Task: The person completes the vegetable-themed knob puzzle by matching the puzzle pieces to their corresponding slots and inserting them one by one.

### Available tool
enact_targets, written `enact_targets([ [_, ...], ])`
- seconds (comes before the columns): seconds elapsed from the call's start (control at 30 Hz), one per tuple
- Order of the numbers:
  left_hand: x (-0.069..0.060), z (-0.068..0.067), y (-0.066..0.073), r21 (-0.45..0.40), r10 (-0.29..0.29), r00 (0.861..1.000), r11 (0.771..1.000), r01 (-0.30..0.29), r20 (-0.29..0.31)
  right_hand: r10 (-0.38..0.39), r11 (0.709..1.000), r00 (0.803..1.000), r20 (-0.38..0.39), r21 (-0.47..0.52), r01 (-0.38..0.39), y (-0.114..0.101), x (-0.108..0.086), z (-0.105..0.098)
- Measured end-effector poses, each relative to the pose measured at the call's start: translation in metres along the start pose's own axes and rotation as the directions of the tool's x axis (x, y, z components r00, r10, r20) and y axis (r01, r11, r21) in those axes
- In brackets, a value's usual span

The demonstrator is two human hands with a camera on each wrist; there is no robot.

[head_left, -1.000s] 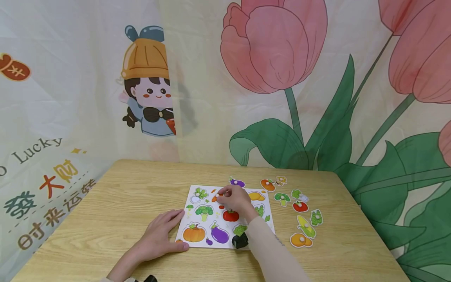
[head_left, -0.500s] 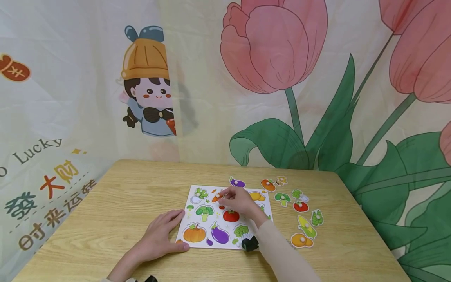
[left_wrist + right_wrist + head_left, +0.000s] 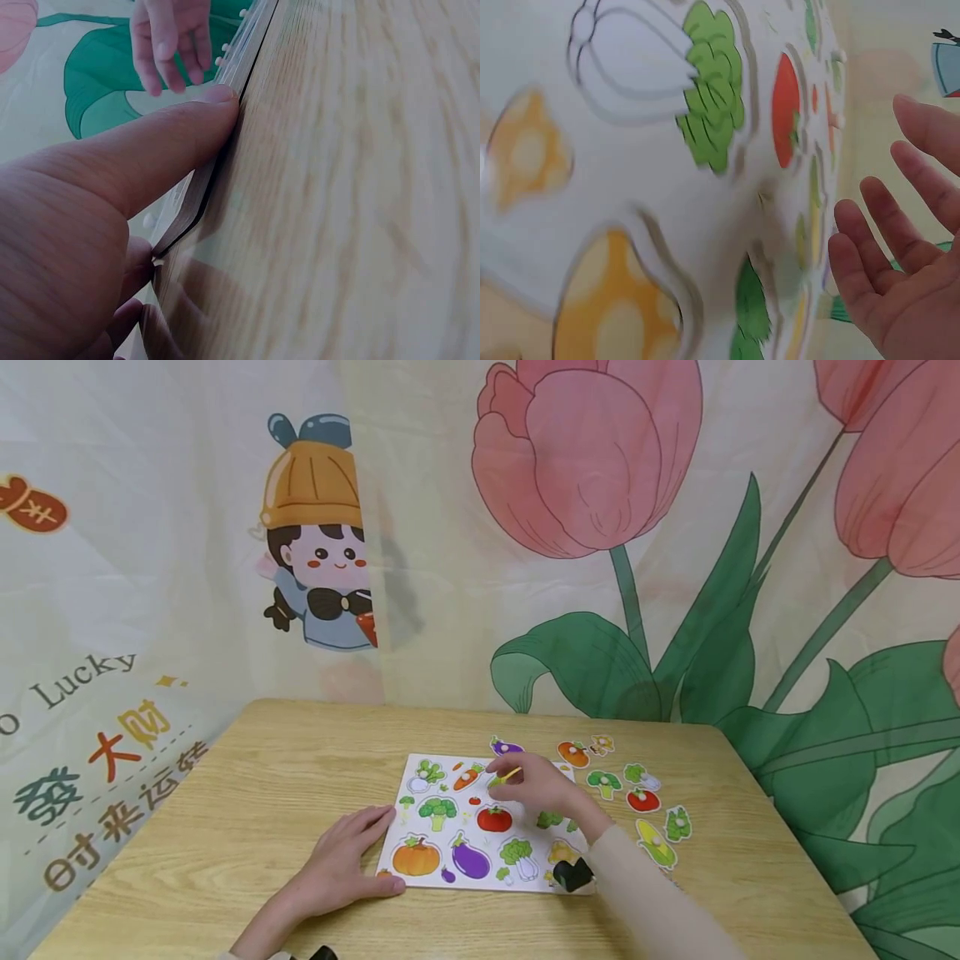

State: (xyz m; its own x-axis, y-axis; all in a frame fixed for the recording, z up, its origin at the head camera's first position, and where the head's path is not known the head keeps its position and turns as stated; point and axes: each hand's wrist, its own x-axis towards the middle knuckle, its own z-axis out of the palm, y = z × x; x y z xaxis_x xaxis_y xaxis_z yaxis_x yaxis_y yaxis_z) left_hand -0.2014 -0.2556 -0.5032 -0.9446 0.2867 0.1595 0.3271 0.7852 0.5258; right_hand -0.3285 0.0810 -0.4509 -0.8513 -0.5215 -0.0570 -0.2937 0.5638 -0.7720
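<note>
Right hand (image 3: 540, 787) now clear of the carrot piece (image 3: 467, 778), farther right above the board (image 3: 523, 823).

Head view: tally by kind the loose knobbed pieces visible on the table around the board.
Eggplant: 1
Pumpkin: 1
Small yellow mushroom-like piece: 1
Broccoli: 1
Green-and-white vegetable: 1
Tomato: 1
Corn: 1
All-green piece: 1
Total: 8 visible; the right sleeve could hide more.

White, flat vegetable puzzle board (image 3: 491, 847), orange carrot piece (image 3: 467, 779) in its far row
</note>
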Motion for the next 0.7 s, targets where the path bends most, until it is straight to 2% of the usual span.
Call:
enact_targets([
  [0.33,0.000,-0.001,0.001,-0.002,-0.007,1.000,1.000,0.007,0.009,-0.054,0.995,0.997,-0.058,-0.086,0.049,0.005,-0.043,-0.048],
  [0.7,0.000,0.000,0.003,0.001,0.011,1.000,1.000,-0.011,-0.015,-0.113,0.972,0.986,-0.123,-0.218,0.084,0.042,-0.109,-0.092],
])
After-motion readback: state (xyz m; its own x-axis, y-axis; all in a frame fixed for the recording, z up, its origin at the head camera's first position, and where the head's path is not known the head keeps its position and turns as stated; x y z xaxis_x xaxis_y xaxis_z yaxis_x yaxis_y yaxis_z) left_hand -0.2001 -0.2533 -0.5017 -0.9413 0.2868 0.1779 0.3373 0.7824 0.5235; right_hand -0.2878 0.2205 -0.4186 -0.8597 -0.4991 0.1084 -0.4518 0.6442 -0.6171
